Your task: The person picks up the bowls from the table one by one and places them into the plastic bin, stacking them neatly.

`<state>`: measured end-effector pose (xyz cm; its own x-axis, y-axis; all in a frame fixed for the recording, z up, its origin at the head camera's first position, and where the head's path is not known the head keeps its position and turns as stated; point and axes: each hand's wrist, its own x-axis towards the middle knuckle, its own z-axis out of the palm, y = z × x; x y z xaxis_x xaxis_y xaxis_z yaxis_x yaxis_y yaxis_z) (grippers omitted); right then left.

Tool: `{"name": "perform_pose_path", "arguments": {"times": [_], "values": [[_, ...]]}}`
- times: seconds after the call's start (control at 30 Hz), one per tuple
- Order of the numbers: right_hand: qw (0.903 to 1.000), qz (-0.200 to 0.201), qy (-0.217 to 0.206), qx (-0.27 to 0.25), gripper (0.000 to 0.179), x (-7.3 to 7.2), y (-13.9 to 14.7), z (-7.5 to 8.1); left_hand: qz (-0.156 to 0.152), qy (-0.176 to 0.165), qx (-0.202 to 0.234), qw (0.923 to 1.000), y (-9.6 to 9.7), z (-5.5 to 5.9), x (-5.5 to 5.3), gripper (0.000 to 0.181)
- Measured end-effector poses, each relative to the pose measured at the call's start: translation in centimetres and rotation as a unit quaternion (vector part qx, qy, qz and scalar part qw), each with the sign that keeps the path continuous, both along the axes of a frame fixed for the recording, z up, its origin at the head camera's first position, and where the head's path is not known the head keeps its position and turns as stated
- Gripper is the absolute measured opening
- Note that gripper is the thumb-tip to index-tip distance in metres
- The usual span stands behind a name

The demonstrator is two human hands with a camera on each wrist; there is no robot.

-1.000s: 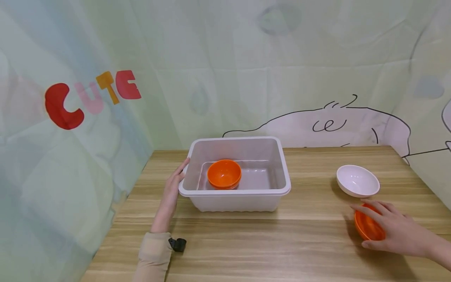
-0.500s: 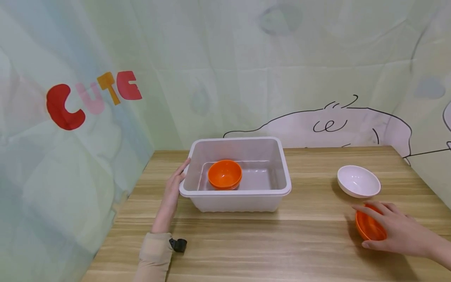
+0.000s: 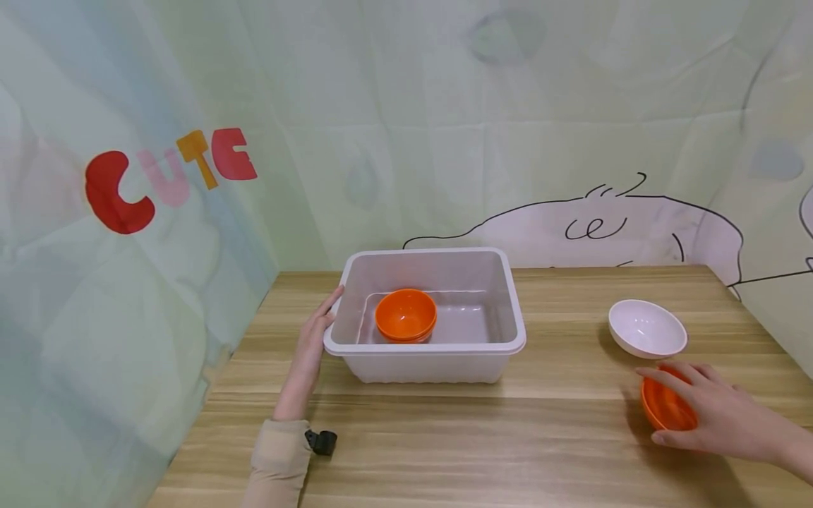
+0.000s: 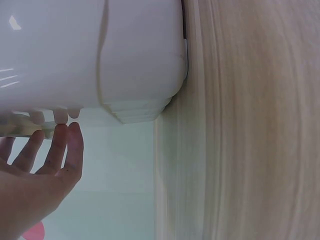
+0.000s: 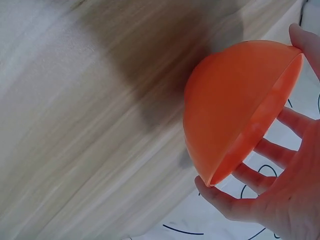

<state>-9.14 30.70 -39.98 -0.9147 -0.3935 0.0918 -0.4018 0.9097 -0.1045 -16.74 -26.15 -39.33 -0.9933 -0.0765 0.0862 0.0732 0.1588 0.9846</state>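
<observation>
My left hand (image 3: 310,340) rests against the left side of a pale grey plastic bin (image 3: 432,363). In the left wrist view its fairly straight fingers (image 4: 59,150) touch the glossy outer wall by their tips. On the right, my right hand (image 3: 727,416) holds an orange bowl (image 5: 235,100) by its rim from above, thumb on one side and a finger on the opposite side. The other fingers spread over the bowl's mouth. This bowl looks tilted in the head view. A nested stack of orange bowls (image 3: 406,314) sits inside the bin, toward its left.
A white bowl (image 3: 648,328) stands on the wooden table (image 3: 476,444) just behind my right hand. Behind the table hangs a printed curtain (image 3: 381,141) with coloured letters and a line drawing. A black wrist mount (image 3: 322,442) sits at my left sleeve.
</observation>
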Motion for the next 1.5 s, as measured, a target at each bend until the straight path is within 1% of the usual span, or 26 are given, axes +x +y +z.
{"name": "perform_pose_path", "arguments": {"times": [0.17, 0.37, 0.7, 0.9, 1.17, 1.33, 1.5], "values": [[0.9997, 0.018, 0.018, -0.006, 0.084, -0.2, -0.1, 0.6, -0.001, -0.001, 0.000, 1.0000, 0.0, 0.0, 0.0, 0.049], [0.9997, 0.017, 0.015, -0.001, 0.083, -0.3, -0.5, 1.2, -0.001, -0.005, -0.001, 1.0000, 0.0, 0.0, 0.0, 0.049], [0.9996, 0.017, 0.021, 0.004, 0.081, -0.3, -0.9, 1.5, -0.007, -0.003, 0.001, 1.0000, 0.0, 0.0, 0.0, 0.049], [0.9995, 0.018, 0.025, 0.006, 0.083, -0.5, -1.1, 1.8, -0.004, -0.005, 0.002, 1.0000, 0.0, 0.1, 0.0, 0.049], [0.9985, 0.029, 0.047, -0.005, 0.084, -0.5, -1.6, 2.3, -0.001, -0.010, -0.001, 0.9999, 0.1, 0.1, 0.0, 0.049], [0.9987, 0.022, 0.042, -0.017, 0.083, -0.6, -2.2, 2.9, -0.002, -0.009, 0.001, 1.0000, 0.1, 0.1, -0.1, 0.049], [0.9976, 0.022, 0.060, -0.025, 0.081, -0.8, -2.6, 3.3, -0.002, -0.008, 0.002, 1.0000, 0.1, 0.0, 0.0, 0.050]]}}
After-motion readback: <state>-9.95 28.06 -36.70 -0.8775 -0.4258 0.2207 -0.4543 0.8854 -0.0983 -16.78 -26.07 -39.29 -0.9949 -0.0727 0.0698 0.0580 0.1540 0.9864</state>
